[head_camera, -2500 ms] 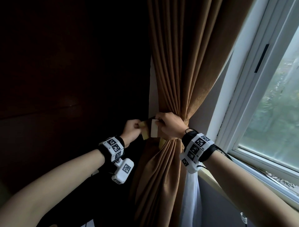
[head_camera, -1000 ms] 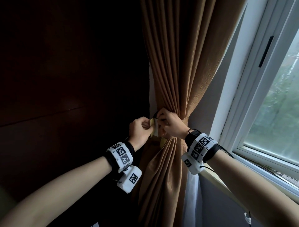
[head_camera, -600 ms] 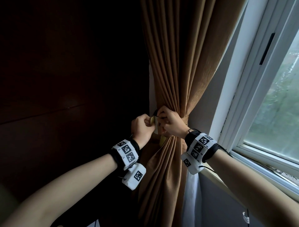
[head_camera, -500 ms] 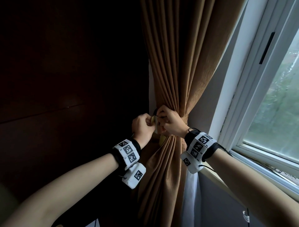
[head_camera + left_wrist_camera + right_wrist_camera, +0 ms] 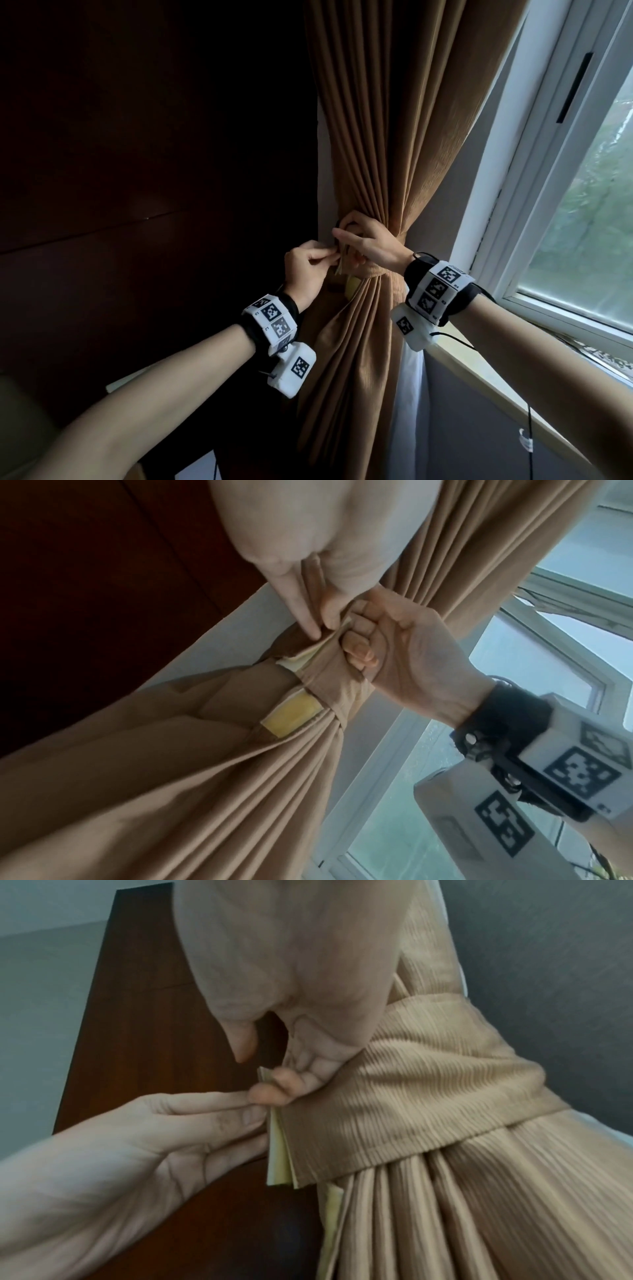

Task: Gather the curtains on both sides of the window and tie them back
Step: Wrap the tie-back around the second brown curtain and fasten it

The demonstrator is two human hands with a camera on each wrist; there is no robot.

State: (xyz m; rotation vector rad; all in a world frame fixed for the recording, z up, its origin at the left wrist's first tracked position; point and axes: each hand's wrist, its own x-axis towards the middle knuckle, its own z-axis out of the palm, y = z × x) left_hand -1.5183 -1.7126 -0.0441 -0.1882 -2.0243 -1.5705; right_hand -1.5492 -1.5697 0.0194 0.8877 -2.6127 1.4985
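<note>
My left hand [image 5: 306, 270] pinches the end of the tan cloth tie-back strap [image 5: 394, 1104]. My right hand [image 5: 368, 243] curls its fingers around that strap too. The strap wraps the bunched brown pleated curtain [image 5: 387, 144], just beside the white window frame [image 5: 534, 144].

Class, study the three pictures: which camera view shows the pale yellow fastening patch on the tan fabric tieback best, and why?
The left wrist view: the pale yellow fastening patch faces the camera, unobstructed, on the tan fabric tieback. The right wrist view shows only thin yellow edges. The head view shows a dim sliver below the hands.
</note>
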